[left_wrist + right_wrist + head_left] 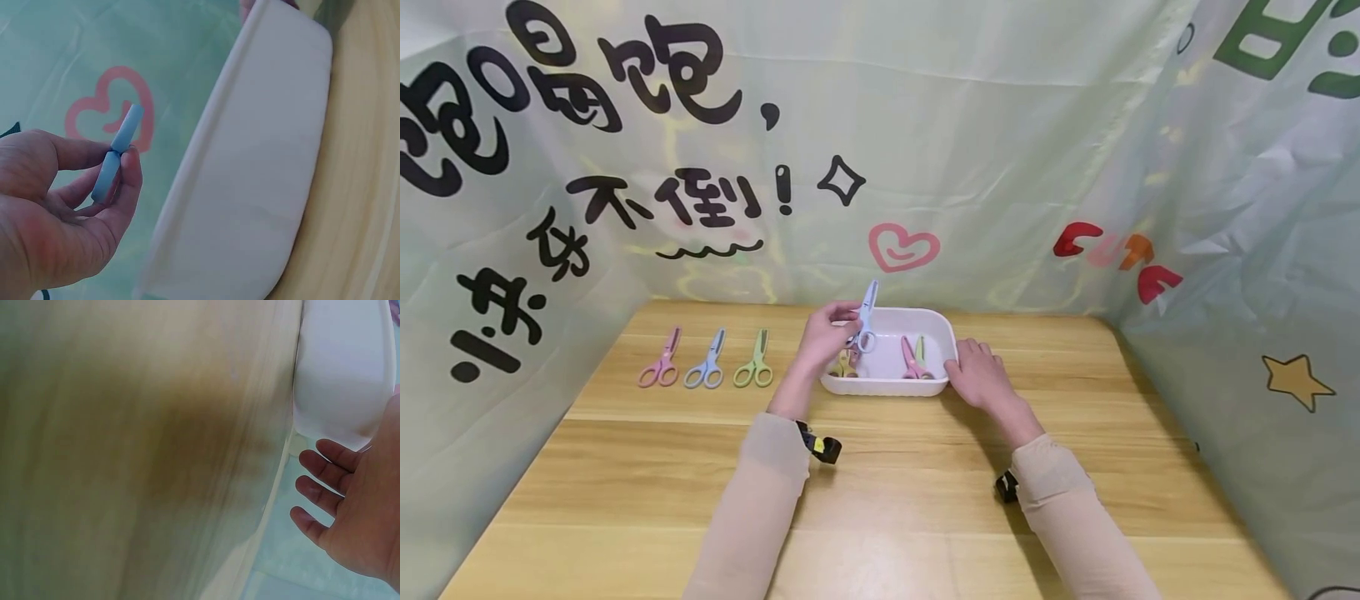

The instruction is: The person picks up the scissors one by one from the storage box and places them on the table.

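Observation:
My left hand pinches a pair of light blue scissors above the left part of a white tray, blades pointing up. In the left wrist view the thumb and fingers close on the blue scissors. My right hand rests against the tray's right side, thumb at the rim; the right wrist view shows its fingers loosely extended. Inside the tray lie pink scissors and green scissors at the right, and yellowish scissors at the left, partly hidden.
Left of the tray, pink scissors, blue scissors and green scissors lie in a row on the wooden table, blades pointing away. A printed cloth hangs behind the table and at both sides.

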A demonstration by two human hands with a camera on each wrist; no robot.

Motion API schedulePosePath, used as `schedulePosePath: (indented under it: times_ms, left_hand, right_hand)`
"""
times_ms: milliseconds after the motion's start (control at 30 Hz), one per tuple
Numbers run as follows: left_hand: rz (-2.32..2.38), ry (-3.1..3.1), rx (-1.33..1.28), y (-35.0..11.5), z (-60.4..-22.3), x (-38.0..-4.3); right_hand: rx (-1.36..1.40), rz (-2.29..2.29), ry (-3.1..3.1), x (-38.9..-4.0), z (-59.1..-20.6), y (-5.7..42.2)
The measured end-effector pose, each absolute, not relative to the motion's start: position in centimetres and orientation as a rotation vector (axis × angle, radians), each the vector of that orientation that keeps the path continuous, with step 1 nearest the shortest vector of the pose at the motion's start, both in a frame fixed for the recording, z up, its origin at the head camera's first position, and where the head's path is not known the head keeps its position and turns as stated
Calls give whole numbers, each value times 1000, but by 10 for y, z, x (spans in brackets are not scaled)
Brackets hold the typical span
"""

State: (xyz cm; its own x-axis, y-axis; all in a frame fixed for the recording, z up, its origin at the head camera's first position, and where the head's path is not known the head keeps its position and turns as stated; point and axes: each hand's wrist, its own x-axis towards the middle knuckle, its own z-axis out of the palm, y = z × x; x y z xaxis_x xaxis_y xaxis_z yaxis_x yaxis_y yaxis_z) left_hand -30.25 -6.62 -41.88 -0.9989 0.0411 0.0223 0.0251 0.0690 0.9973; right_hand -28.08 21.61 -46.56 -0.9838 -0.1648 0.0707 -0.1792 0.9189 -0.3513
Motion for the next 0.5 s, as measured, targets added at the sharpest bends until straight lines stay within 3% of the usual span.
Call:
schedulePosePath:
  times_ms: [500]
  left_hand:
    - [2222,2288,-54,-114,-407,-292]
  right_hand:
    - [279,564,-3039,-281,-466,216]
